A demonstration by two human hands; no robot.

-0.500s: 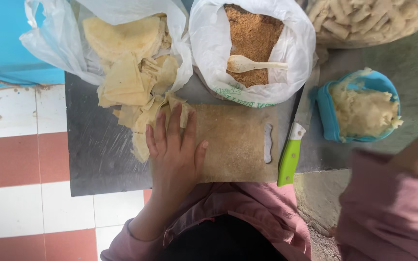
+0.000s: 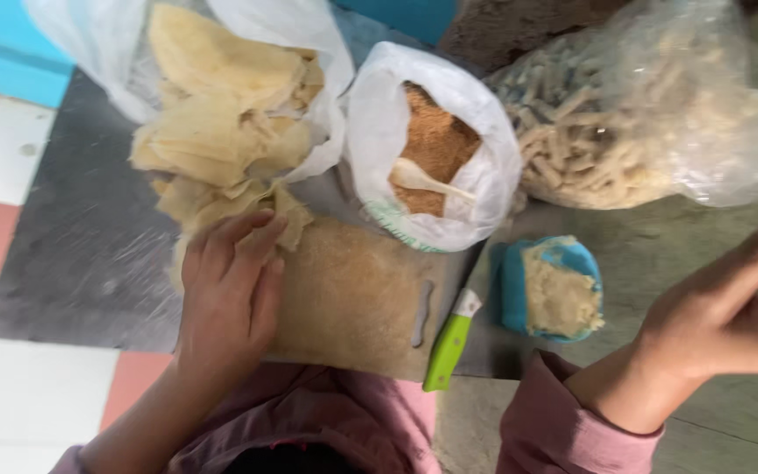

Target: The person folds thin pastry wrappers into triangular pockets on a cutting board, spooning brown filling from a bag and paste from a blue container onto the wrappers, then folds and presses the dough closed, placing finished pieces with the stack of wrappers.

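Head view: your left hand (image 2: pixel 228 294) lies flat and open, fingers together, on the left edge of the crumb-dusted board (image 2: pixel 353 298), fingertips touching the pale sheets (image 2: pixel 221 149) spilling from their bag. Your right hand (image 2: pixel 730 307) hangs open and empty, well right of the blue tub (image 2: pixel 550 288) and knife (image 2: pixel 451 338).

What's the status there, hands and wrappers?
Left hand flat on wrappers and cutting board. Right hand raised, empty. Knife beside board.
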